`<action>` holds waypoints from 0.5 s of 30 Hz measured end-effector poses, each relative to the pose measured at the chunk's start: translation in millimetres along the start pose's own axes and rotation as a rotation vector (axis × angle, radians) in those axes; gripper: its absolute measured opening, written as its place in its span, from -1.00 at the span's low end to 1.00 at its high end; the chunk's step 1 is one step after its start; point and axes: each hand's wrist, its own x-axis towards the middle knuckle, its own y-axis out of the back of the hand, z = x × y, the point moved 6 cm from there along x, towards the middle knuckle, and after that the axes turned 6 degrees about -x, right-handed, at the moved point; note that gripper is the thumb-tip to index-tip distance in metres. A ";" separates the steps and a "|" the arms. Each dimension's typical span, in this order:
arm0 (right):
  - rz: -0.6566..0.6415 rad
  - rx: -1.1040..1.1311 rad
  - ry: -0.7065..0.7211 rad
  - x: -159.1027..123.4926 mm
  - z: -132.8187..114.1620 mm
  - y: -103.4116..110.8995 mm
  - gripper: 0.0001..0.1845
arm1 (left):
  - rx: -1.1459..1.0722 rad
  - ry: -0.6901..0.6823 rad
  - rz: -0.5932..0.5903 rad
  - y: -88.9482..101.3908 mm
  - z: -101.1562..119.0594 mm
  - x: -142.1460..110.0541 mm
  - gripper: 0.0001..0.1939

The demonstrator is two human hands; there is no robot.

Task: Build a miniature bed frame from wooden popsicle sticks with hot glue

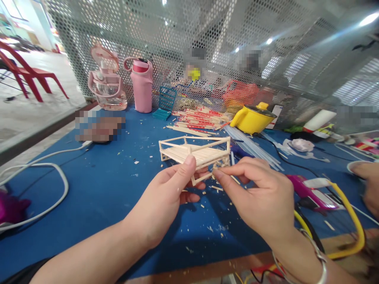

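My left hand (166, 193) grips a small frame of thin wooden sticks (198, 154), its thumb on the near corner post and its fingers underneath. The frame has a slatted deck, short corner posts and a rail around the top, and it is held tilted above the table. My right hand (260, 189) pinches thumb and forefinger together at the frame's lower right side. Whatever lies between those fingertips is too small and covered to name. Small wood scraps (217, 188) lie beneath the hands.
Behind the frame lies a pile of red-marked sticks (201, 118), beside clear glue sticks (254, 146) and a yellow pot (254, 118). A magenta glue gun (314, 193) with a yellow hose rests at right, near another person's hand (367, 177). Pink bottles (142, 86) stand against the perforated screen (148, 31).
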 end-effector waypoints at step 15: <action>-0.146 0.013 0.100 10.5 15.7 -1.7 -0.17 | -0.056 -0.011 0.102 15.8 18.8 7.4 -0.54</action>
